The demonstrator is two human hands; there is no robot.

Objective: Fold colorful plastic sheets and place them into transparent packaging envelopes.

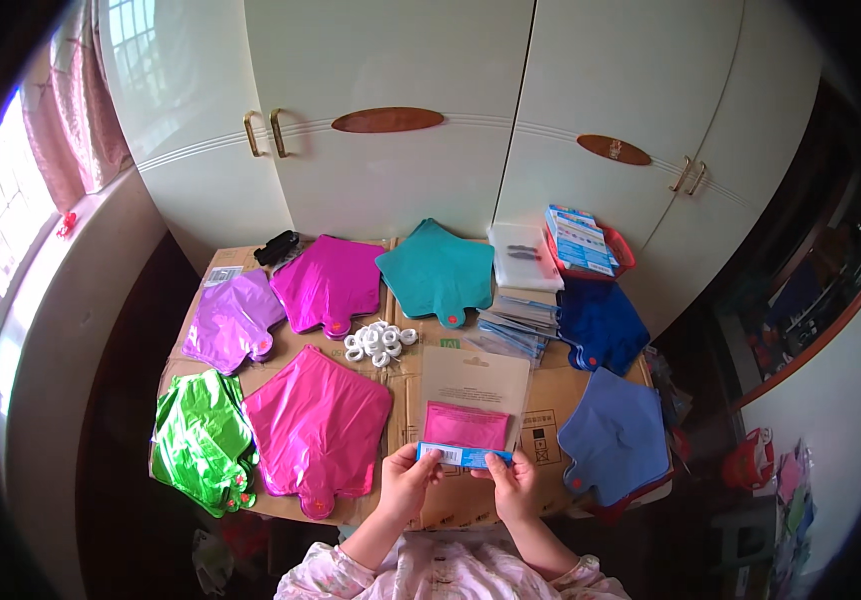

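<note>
My left hand and my right hand both grip the near end of a clear plastic bag that lies on the cardboard-covered table. Inside the bag sits a folded pink foil balloon with a blue printed card at its lower edge, right between my fingers. A flat pink star-shaped foil balloon lies just left of my left hand. A stack of periwinkle blue foil balloons lies to the right of my right hand.
Further stacks of foil balloons lie around: green, lilac, magenta, teal, dark blue. White ribbon rolls sit mid-table. Packed bags, clear bags and a red basket of cards stand behind. White cupboards rise beyond.
</note>
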